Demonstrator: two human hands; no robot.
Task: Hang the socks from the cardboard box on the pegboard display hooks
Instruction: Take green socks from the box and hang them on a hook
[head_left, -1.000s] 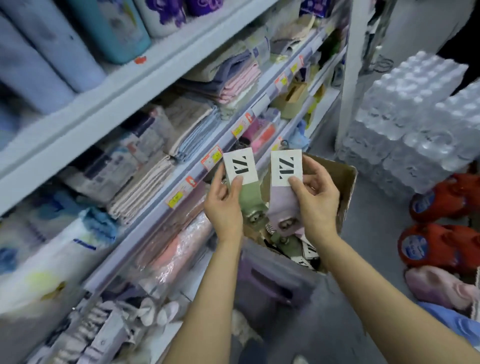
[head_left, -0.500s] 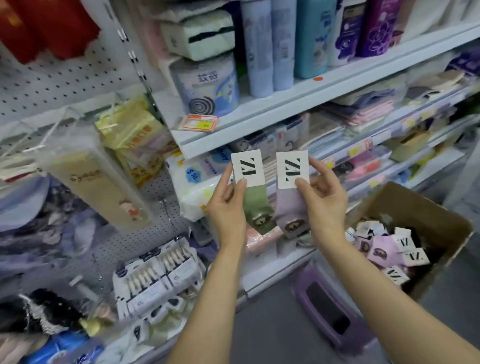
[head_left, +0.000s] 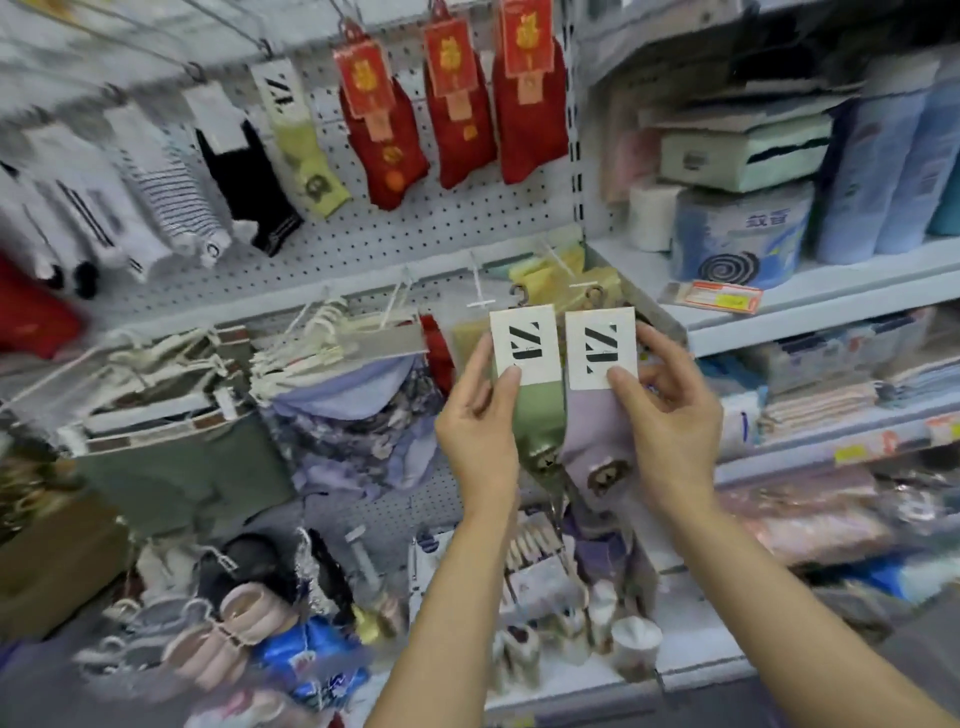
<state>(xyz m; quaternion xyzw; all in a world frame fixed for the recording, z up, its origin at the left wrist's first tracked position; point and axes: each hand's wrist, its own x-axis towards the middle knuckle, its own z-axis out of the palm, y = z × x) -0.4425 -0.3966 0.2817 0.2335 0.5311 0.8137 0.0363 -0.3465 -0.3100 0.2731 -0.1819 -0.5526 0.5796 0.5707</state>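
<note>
Both forearms come up from the bottom edge and reach forward, side by side, in front of the pegboard (head_left: 415, 239). The left hand (head_left: 480, 431) is raised with its back toward the camera. Its thumb lies on the lower corner of the white card of the green sock (head_left: 540, 415), and the other fingers are behind the card, so the hand pinches this sock by its card. The right hand (head_left: 670, 415) is at about the same height, just beside. Its thumb presses on the lower edge of the card of the lilac sock (head_left: 597, 441), and its fingers are curled behind the right edge of the card. The two cards are upright and almost touching each other, each with a small dark hanger at the top. Both socks hang down freely below the cards, between the two hands.

The socks are held in front of the lower part of the pegboard, not on any hook. Higher on the board, a yellow-green sock (head_left: 306, 156) with the same kind of card hangs on a hook, and to its right hang three pairs of red socks (head_left: 457, 124). On the right are white shelves (head_left: 810, 306) with packaged goods. The cardboard box is not in view.
</note>
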